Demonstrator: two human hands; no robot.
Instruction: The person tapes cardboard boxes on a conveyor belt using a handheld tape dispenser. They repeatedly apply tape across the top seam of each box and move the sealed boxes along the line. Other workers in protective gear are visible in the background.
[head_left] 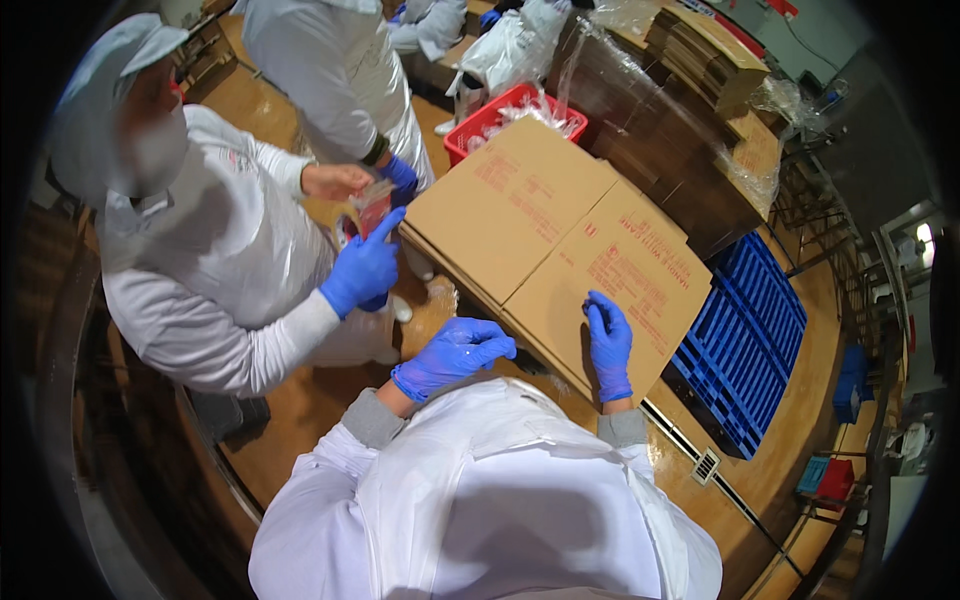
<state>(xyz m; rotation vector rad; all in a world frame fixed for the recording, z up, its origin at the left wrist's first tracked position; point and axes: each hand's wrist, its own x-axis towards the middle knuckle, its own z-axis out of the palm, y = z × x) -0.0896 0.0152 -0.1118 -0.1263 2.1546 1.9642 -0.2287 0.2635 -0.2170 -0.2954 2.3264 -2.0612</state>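
Observation:
In front of me lies a stack of flat brown cardboard cartons (pixel 500 205), with red print on the top one. My left hand (pixel 452 358), in a blue glove, is beside the carton's near left edge. Its fingers are pressed together; whatever may be between them is too small to make out. My right hand (pixel 608 345), also gloved in blue, is over the near right part of the top carton. Its fingers are extended and slightly bent, with nothing visible in them. Whether it touches the cardboard I cannot tell.
At left, a co-worker in white (pixel 220 230) holds what looks like a tape dispenser (pixel 372 208) near the carton's corner. Another person (pixel 320 70) stands behind. A red crate (pixel 460 140) with clear plastic is beyond the cartons. A blue pallet (pixel 750 335) lies at right.

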